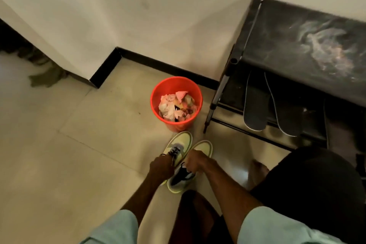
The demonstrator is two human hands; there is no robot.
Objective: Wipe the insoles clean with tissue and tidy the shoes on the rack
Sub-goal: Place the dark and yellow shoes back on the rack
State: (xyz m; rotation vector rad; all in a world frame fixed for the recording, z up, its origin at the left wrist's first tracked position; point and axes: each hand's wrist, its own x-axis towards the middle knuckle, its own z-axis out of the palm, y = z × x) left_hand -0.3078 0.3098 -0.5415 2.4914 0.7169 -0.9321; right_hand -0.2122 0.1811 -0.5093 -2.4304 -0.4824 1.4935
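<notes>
Two pale green sneakers stand side by side on the tiled floor (59, 154), toes pointing towards the orange bin (156, 97). The first sneaker (181, 141) shows only its toe and dark laces; its heel end is covered by the left hand (161, 168). The second sneaker (204, 146) shows its toe and, nearer the camera, its grey-and-white heel with a yellow-green sole; its middle is hidden by the right hand (195, 161).

The left hand lies with its back to the camera, fingers curled down over the first sneaker just behind the laces; the fingertips are out of sight. The right hand's fingers are bent and bunched together at the opening of the second sneaker, gripping its collar; whether they reach inside cannot be told. The whole area is slightly blurred.

The bin, just beyond the toes, holds crumpled tissue (170, 107) in white and pink. To the right stands the black rack (247, 25), cut off by the frame edge, its top shelf streaked with pale dust. On a lower shelf two dark insoles (254, 109) with light edges lie side by side, their near ends jutting past the shelf's front; the top shelf hides their far ends. A greenish cloth (47, 77) lies by the wall's corner at left.
</notes>
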